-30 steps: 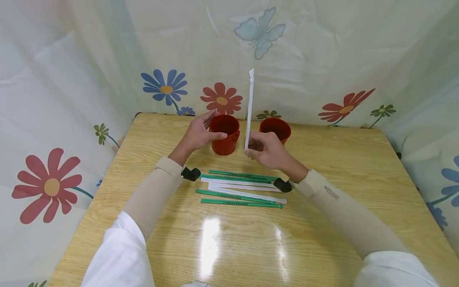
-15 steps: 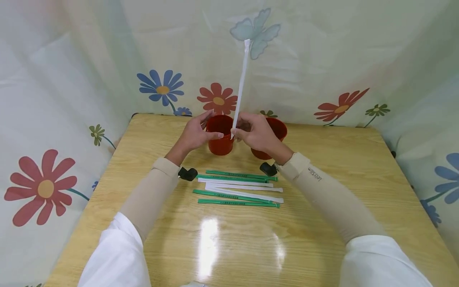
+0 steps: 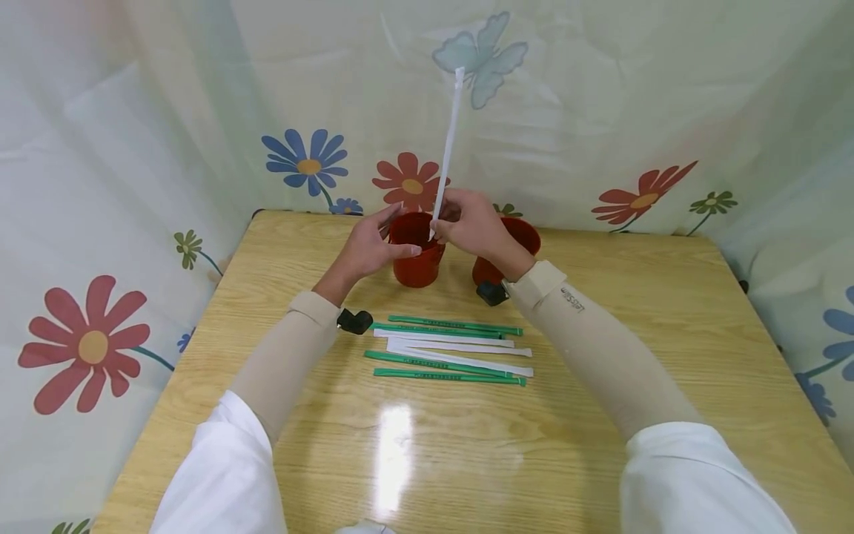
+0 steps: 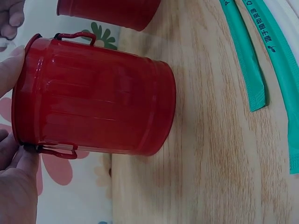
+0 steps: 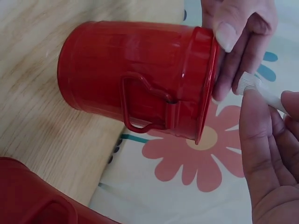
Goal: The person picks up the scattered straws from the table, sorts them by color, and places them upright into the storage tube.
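A small red metal bucket (image 3: 416, 274) with side handles stands upright near the table's back edge. My left hand (image 3: 363, 248) holds it at the rim, thumb on the near side and fingers around the left side. My right hand (image 3: 475, 226) pinches a long white paper-wrapped straw (image 3: 449, 148) close to its lower end. The straw points up, leaning slightly right. In the right wrist view the straw's crimped lower end (image 5: 246, 82) is just beyond the bucket's rim (image 5: 210, 88), over its mouth.
A second red bucket (image 3: 525, 236) stands to the right, partly behind my right wrist. Several wrapped straws lie across the table (image 3: 320, 430) in front, green ones (image 3: 447, 377) and white ones (image 3: 460, 360). A flower-printed curtain (image 3: 567, 111) hangs behind the table.
My right hand has moved left and up with the white straw, from between the buckets to over the left bucket's mouth. My left hand stays on the rim.
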Available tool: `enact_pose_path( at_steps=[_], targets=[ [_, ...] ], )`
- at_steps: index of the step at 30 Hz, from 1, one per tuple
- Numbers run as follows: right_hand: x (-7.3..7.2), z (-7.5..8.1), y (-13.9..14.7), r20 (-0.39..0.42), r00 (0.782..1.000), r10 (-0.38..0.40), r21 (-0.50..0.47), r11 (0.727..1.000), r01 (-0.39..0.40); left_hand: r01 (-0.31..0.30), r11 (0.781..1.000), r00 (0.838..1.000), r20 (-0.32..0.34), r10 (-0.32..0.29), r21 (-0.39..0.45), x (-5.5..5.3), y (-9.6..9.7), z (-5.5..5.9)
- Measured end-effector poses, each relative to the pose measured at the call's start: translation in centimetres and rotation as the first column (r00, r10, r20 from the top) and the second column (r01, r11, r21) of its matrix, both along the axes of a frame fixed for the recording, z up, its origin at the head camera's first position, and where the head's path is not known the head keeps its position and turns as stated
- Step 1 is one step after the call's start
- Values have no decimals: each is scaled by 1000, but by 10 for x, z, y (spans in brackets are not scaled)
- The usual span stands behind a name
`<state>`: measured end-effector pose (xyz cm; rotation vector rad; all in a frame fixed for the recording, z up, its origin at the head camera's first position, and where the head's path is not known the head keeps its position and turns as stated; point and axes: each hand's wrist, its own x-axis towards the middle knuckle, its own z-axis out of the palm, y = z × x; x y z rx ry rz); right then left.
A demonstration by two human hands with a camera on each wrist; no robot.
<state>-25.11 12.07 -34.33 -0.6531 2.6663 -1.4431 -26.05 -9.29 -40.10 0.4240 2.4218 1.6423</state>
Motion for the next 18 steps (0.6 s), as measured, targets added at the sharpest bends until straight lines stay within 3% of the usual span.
enact_pose_path(
  at_steps=[13, 18],
  targets=[
    [-11, 1, -6, 77, 996, -41, 58, 998, 36, 8, 1000, 999, -42, -8, 5, 0, 0, 1],
    [-13, 0, -6, 111, 993, -45, 95, 995, 34, 6, 1000, 1000, -17, -6, -8, 1, -1, 2]
  ],
)
